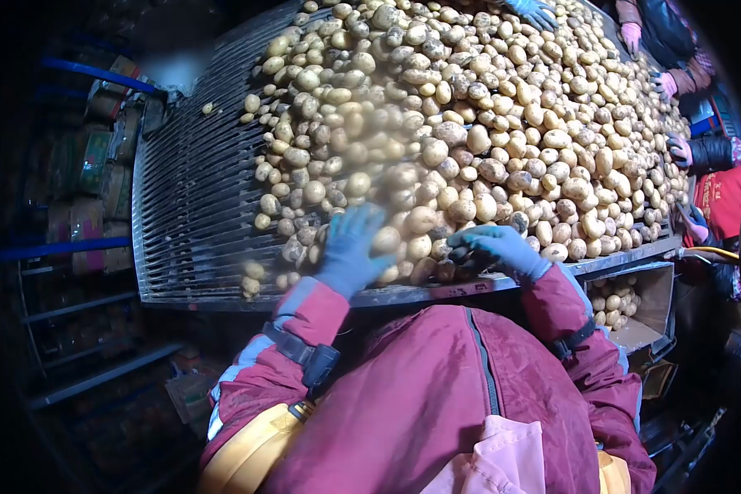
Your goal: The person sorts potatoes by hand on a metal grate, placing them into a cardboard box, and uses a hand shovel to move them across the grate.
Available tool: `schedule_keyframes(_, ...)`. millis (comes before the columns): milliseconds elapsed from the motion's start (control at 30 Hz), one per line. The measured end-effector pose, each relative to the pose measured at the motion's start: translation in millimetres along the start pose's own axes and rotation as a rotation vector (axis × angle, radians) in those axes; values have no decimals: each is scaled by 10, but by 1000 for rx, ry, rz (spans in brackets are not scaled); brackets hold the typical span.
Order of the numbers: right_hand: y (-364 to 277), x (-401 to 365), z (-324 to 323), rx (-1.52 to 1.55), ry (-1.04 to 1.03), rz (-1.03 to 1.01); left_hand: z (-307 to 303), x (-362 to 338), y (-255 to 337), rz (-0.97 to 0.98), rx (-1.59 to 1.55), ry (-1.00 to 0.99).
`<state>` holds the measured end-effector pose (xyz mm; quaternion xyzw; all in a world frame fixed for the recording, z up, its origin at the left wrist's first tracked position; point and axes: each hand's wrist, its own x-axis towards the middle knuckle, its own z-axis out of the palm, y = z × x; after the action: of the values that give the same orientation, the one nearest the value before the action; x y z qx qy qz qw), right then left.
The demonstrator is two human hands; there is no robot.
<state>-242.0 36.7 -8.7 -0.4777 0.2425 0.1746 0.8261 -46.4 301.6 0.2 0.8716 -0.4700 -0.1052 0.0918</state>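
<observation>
A thick layer of potatoes [519,123], some smeared with dark soil, covers most of the slatted metal table [198,189]. My left hand [352,251], in a blue-grey glove, lies on the potatoes near the front edge with its fingers spread. Beside its thumb is a potato [386,240]. To the right, my right hand [502,249] is bent over the potatoes, palm down, its dark-stained fingers curled and pointing left. What lies under those fingers is hidden in shadow.
An open box [646,309] with potatoes stands below the front edge at right. Other people's gloved hands [533,11] reach in from the far side and right [679,150]. Stacked cartons [86,222] and blue rails [62,249] are at left.
</observation>
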Motion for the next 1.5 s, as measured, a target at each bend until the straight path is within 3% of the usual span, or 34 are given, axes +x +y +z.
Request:
schedule_keyframes(100,188,225,141,-313,-76,5,246,36,147,20,24,-25)
schedule_keyframes(200,99,412,214,-313,-51,-87,404,482,-24,-3,-47,30)
schedule_keyframes(267,90,600,46,-140,-41,-81,290,700,-81,19,-9,134)
schedule_keyframes(300,111,617,-15,124,14,20,277,777,-154,5,20,213)
schedule_keyframes(367,47,546,46,134,63,-81,90,777,-324,-84,-181,391)
schedule_keyframes(433,42,519,4,123,91,-158,-138,544,-462,-199,-435,430)
schedule_keyframes(467,62,510,-40,138,97,-196,-151,429,-624,-178,-339,476)
schedule_keyframes(567,50,317,-166,294,146,-270,-234,32,-684,-318,-614,485)
schedule_keyframes(667,13,63,-275,320,261,-172,-259,-180,-221,-345,-804,375)
schedule_keyframes(700,44,20,-292,320,279,-193,-130,-193,-108,-296,-638,350)
schedule_keyframes(733,81,-14,-303,321,295,-215,-149,-193,112,-283,-778,180)
schedule_keyframes(867,144,-125,-389,306,268,-227,288,-18,684,-52,-649,1)
schedule_keyframes(967,255,-167,-475,337,218,-253,398,273,884,68,-569,91)
schedule_keyframes(1000,305,-191,-502,325,212,-252,370,374,889,50,-550,-33)
schedule_keyframes(1100,337,-307,-492,293,213,-227,616,677,898,2,-127,4)
schedule_keyframes(1233,436,-369,-544,263,254,-198,619,803,889,105,-133,48)
schedule_keyframes(1333,524,-296,-614,237,270,-201,560,754,944,88,-152,-52)
schedule_keyframes(1500,447,-267,-426,264,285,-225,737,671,885,125,-161,61)
